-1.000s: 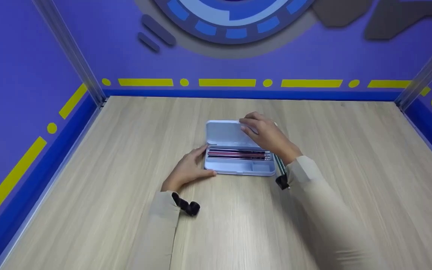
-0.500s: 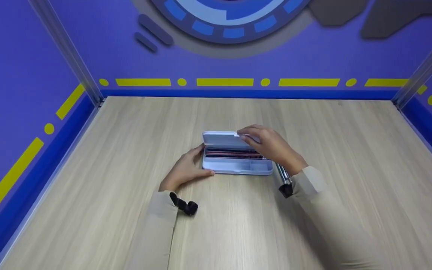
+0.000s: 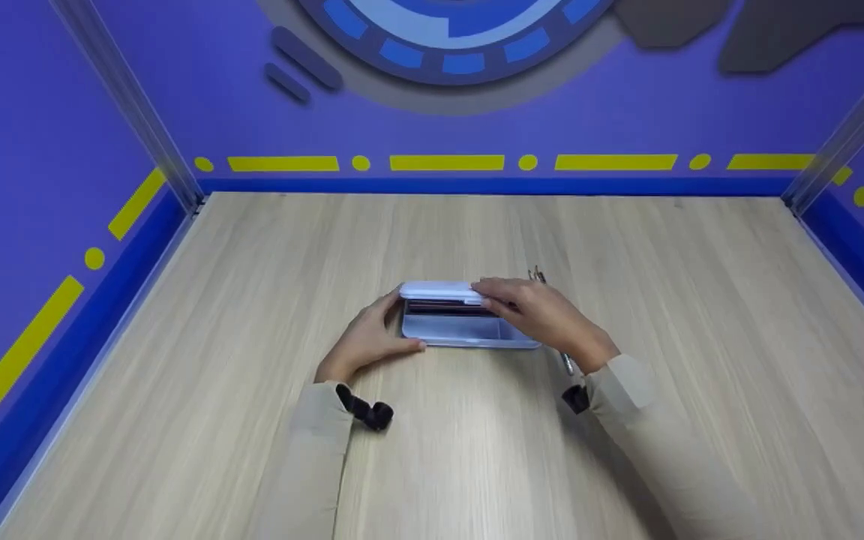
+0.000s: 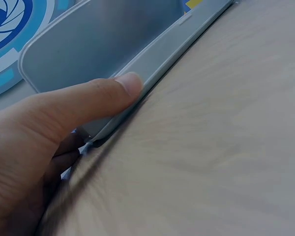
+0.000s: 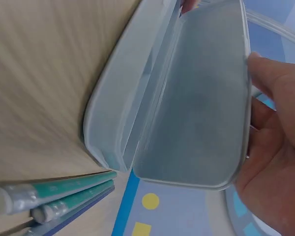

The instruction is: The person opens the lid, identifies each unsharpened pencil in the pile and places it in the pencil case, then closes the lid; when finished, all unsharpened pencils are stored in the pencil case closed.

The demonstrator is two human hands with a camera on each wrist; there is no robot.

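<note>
A pale plastic pencil case lies on the table, its hinged lid partway down over the tray. Several dark and reddish pencils lie in the rear compartment, partly covered by the lid. My left hand grips the case's left end, thumb on the front wall and fingers behind. With thumb and fingers, my right hand pinches the lid's free edge toward its right side. In the right wrist view the lid's inner face stands tilted above the case body.
Beside the case's right end lie green pencils and a blue one, mostly hidden under the right hand in the head view. The wooden table ends at a blue-purple wall behind, with side walls left and right.
My right hand has swung the lid forward and down from wide open to partway over the tray, covering more of the pencils. The left hand keeps its hold on the case.
</note>
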